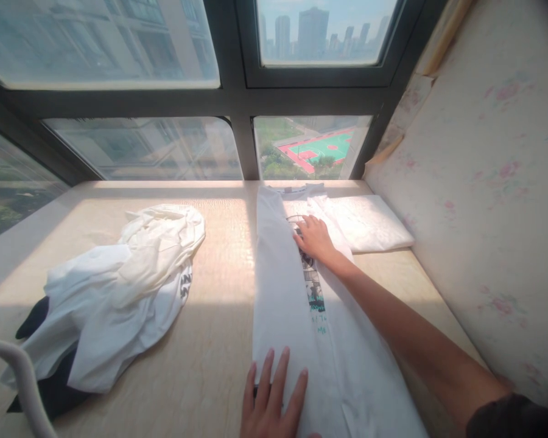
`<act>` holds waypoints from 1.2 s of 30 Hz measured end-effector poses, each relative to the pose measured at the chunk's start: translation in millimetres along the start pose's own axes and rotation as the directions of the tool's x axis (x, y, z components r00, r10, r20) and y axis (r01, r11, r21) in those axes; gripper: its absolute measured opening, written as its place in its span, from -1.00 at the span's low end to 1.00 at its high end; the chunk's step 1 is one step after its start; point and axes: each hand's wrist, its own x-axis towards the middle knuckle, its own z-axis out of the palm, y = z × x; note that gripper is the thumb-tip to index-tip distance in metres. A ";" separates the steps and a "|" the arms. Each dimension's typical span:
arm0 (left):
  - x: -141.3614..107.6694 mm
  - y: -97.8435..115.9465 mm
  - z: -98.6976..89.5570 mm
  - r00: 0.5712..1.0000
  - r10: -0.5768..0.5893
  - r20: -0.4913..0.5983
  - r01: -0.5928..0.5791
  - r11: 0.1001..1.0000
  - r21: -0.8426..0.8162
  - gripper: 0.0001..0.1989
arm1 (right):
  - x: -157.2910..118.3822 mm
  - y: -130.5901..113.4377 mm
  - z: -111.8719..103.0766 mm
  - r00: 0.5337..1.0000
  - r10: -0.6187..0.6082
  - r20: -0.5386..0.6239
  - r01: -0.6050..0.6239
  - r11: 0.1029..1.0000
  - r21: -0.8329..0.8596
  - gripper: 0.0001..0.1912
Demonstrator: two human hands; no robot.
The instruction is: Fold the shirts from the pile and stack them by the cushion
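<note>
A white T-shirt (278, 292) lies lengthwise on the pale ledge, its sides folded inward over a dark print with green lettering. Its collar is at the far end, by the window. My right hand (316, 237) rests on the upper part of the shirt near the print, fingers spread. Lower down, my left hand (274, 401) lies flat on the near left edge of the shirt, fingers apart; its wrist is out of view. Beside the shirt's far right side sits a folded white garment (369, 224), partly overlapped by it.
On the left is a loose heap of white and black clothes (123, 292). A curved pale tube (21, 371) stands at the lower left corner. Dark-framed windows (237, 100) border the ledge (223, 328) at the back, and a flowered wall (479, 201) runs along the right.
</note>
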 end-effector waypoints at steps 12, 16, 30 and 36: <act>4.9 -9.4 10.6 0.990 -0.008 -0.141 0.043 0.969 0.242 -0.33 | 21.1 -62.0 32.2 0.994 -0.007 0.105 0.011 0.999 -0.038 -0.33; -7.2 -14.4 8.8 0.989 -0.024 -0.149 0.065 0.959 0.276 -0.38 | 27.4 -81.1 40.3 0.983 -0.063 0.172 0.062 0.998 0.009 -0.31; -22.5 -17.8 -6.8 0.989 0.018 -0.145 0.041 0.917 0.396 -0.45 | -35.9 -83.7 10.8 0.968 -0.246 0.047 0.240 0.964 0.113 -0.54; -30.0 -0.3 -5.5 0.980 0.096 -0.176 -0.030 0.938 0.345 -0.39 | -147.2 -88.4 1.1 0.935 -0.343 0.086 0.335 0.937 0.095 -0.52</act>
